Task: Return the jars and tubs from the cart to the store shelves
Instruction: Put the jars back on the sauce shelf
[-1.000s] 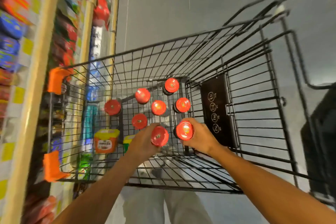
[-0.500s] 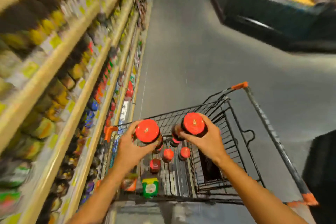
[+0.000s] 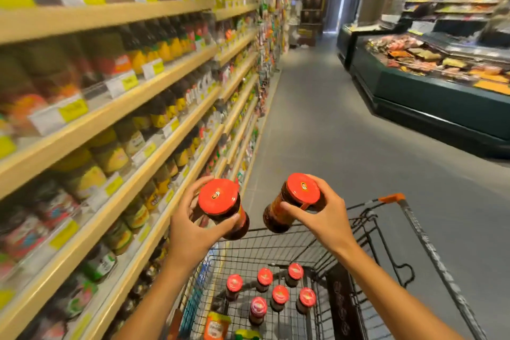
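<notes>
My left hand (image 3: 190, 226) grips a dark jar with a red lid (image 3: 220, 201), held above the cart's front left corner. My right hand (image 3: 323, 218) grips a second red-lidded jar (image 3: 298, 196), tilted with its lid toward me. Both jars hang above the black wire cart (image 3: 400, 246). Down in the cart stand several more red-lidded jars (image 3: 280, 295) and an orange tub (image 3: 216, 326) near the left wall. The store shelves (image 3: 116, 124) run along my left, packed with blurred jars and bottles.
A grey aisle floor (image 3: 331, 132) stretches ahead. A dark green chilled counter (image 3: 430, 96) with packaged food stands on the right. Yellow price tags line the shelf edges. The cart's orange-capped corner (image 3: 392, 197) points up the aisle.
Both hands lifted their jars out of the cart and raised them to about chest height. My view swung up from the cart's floor to the aisle and shelves.
</notes>
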`<state>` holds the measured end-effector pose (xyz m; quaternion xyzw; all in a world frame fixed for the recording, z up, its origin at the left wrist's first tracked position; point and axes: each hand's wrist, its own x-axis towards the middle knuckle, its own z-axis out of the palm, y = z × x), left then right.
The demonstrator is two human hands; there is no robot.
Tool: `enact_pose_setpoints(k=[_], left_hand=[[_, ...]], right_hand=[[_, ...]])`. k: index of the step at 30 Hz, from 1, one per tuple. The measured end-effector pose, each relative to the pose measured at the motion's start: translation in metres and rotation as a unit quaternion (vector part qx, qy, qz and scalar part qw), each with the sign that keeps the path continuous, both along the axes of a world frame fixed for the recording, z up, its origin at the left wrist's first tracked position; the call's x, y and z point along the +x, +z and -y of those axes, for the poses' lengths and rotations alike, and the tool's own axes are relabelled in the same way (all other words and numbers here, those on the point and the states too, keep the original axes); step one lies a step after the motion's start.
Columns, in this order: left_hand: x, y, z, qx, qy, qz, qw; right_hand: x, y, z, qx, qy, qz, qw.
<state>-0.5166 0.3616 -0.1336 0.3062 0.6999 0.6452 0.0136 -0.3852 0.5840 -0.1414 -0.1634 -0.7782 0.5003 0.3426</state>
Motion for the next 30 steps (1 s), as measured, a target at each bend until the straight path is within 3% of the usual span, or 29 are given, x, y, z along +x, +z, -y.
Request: enact_pose_setpoints(k=[7, 12, 22, 30], left_hand=[[0.046, 0.034, 0.035, -0.015, 0.131, -0.048, 0.99], [0.095, 0.04, 0.078, -0.043, 0.252, -0.059, 0.965], [0.22, 0.064, 0.198, -0.087, 0.477, -0.073, 0.872], [0.359, 0.074, 0.292, -0.057, 0.579, -0.082, 0.809]], right_hand=[[-0.015, 0.028, 0.006, -0.003, 0.135, -0.021, 0.991], [-0.031, 0.037, 0.034, -0.009, 0.262, -0.019, 0.965], [-0.027, 0.061, 0.177, 0.013, 0.48, -0.027, 0.877], [0.056, 0.078, 0.31, 0.018, 0.61, -0.053, 0.79]])
